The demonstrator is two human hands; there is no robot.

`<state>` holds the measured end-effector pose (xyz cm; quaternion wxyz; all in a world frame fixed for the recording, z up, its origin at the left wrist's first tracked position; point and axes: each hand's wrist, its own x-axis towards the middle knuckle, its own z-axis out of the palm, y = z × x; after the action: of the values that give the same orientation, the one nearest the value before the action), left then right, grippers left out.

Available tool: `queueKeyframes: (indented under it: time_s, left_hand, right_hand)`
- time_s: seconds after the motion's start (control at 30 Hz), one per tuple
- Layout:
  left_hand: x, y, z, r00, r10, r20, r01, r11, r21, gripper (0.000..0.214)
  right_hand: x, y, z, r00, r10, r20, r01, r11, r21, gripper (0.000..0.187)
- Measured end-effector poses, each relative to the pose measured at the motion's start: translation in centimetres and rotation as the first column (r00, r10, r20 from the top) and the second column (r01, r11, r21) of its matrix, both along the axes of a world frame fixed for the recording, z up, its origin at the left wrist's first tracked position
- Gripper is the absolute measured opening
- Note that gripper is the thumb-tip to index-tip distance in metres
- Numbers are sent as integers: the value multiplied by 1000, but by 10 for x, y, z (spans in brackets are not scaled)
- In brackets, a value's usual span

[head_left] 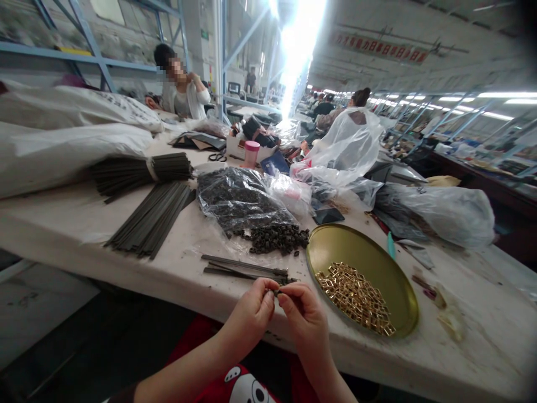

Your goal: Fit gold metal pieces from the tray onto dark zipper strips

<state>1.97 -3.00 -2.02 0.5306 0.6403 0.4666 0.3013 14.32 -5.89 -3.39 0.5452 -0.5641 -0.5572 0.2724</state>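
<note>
My left hand (254, 309) and my right hand (302, 311) meet at the table's near edge, fingertips pinched together on a small dark piece (277, 291) that I can barely make out. Just beyond them lie a few thin dark strips (245, 267). A heap of small dark pieces (277, 238) spills from a clear plastic bag (239, 198). To the right sits a round gold tray (377, 263) holding several small gold square buckles (356, 296).
Bundles of long dark strips (146, 218) lie on the white table (75, 224) at left, with big white sacks (62, 145) behind. Plastic bags (440, 210), a pink cup (251, 153) and a phone (328, 215) crowd the middle. A seated person (181, 89) works far left.
</note>
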Motion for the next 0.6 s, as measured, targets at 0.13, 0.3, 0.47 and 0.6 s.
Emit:
queueKeyframes:
  time_s: [0.13, 0.3, 0.47, 0.6]
  left_hand:
    - [-2, -2, -2, 1000, 12, 18, -13, 999, 48, 20]
    - [-5, 0, -4, 997, -34, -66, 37, 998, 51, 17]
    - [-5, 3, -8, 998, -16, -63, 20, 998, 66, 15]
    - [-5, 2, -7, 999, 1, -40, 0, 999, 37, 18]
  right_hand:
    - [-2, -2, -4, 997, -75, 19, 74, 997, 12, 4]
    - [-1, -2, -8, 998, -58, -10, 58, 997, -47, 8]
    - [-1, 0, -10, 995, -1, 98, 2, 1000, -12, 5]
    - [-1, 2, -15, 995, 13, 103, -11, 1000, -24, 3]
